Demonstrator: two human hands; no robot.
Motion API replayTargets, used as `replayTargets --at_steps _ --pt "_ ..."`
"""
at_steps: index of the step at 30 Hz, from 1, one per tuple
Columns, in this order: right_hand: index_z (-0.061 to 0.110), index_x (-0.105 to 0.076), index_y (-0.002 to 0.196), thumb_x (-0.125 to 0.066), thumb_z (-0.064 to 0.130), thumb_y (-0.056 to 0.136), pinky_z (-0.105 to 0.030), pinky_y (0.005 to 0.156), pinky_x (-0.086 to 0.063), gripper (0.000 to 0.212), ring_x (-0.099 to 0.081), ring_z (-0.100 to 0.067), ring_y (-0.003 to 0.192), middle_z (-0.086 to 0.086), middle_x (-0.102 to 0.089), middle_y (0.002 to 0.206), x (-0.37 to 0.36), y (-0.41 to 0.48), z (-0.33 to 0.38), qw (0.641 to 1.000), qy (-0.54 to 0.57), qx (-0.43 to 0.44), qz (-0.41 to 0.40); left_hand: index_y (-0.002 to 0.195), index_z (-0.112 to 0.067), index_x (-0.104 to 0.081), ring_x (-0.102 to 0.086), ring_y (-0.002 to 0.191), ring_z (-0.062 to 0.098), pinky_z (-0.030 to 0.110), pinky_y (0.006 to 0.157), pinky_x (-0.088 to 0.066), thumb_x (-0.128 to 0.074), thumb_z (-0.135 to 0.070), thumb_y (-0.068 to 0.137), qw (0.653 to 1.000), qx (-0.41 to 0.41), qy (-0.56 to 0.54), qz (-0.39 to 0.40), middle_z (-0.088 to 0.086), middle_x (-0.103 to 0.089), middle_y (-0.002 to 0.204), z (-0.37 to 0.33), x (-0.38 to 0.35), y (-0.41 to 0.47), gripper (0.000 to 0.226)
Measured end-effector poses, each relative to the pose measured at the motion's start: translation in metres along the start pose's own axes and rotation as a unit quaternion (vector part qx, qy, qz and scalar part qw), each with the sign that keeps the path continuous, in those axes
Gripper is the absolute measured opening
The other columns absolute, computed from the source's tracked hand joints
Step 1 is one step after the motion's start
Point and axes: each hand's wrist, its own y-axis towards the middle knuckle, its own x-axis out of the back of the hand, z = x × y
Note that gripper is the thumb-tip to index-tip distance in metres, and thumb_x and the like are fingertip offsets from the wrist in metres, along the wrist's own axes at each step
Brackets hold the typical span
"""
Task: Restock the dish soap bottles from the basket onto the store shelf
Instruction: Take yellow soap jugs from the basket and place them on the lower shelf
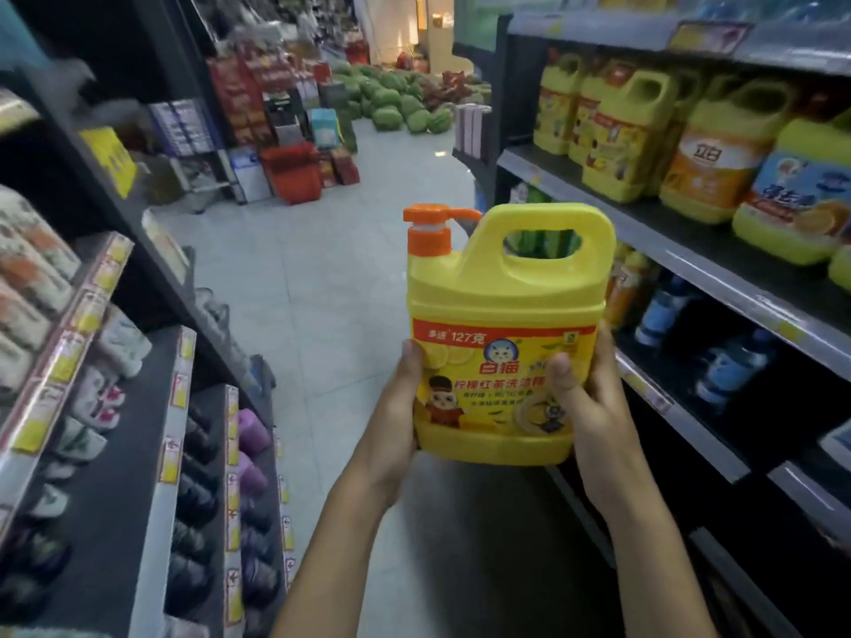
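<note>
Gripping a yellow dish soap bottle (502, 310) low on both sides: left hand (399, 409) wrapped round the left edge, thumb on the label; right hand (594, 407) curled round the right edge, thumb pressed on the front. Held upright in the air above the aisle floor (322, 292), orange pump cap (428, 227) at top left, carry handle at top right. Not yet on the shelf (681, 234) just to the right, with more yellow jugs (621, 135) standing in a row there. On the left, racks (133, 453) of packaged goods with yellow price tags. Farther down the aisle, a red basket (294, 172) on the floor; beyond it, a heap of watermelons (391, 103).
</note>
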Motion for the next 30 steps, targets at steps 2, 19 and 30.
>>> replayTargets --at_steps 2,19,30 --pt "0.045 -0.035 0.147 -0.053 0.045 0.096 -0.021 0.085 -0.057 0.054 -0.066 -0.004 0.113 0.022 -0.066 0.124 -0.011 0.042 -0.004 1.0 0.006 0.014 0.013 0.103 -0.053 -0.075 -0.07 0.114 0.012 0.042 0.095 -0.055 -0.026 -0.066 0.087 1.0 -0.022 -0.007 -0.013 -0.009 -0.074 0.119 -0.011 0.009 0.032 0.053" --pt "0.036 -0.033 0.151 -0.054 0.042 0.093 -0.024 0.088 -0.057 0.062 -0.064 -0.007 0.117 0.014 -0.063 0.13 -0.132 0.305 -0.09 0.998 -0.064 0.004 0.017 0.146 -0.027 -0.047 -0.062 0.126 0.023 0.052 0.101 -0.053 -0.07 -0.079 0.067 0.998 -0.022 -0.04 0.05 0.002 -0.065 0.138 -0.027 0.176 0.308 0.097" --pt "0.045 -0.028 0.151 -0.057 0.082 0.073 -0.018 0.086 -0.056 0.091 -0.062 0.0 0.117 0.022 -0.06 0.131 -0.081 0.419 -0.093 0.968 -0.169 0.007 -0.187 0.145 -0.024 -0.049 -0.059 0.13 0.028 0.059 0.111 -0.041 -0.073 -0.079 0.065 0.969 0.018 -0.036 0.243 0.004 -0.064 0.139 -0.027 0.125 0.511 0.1"
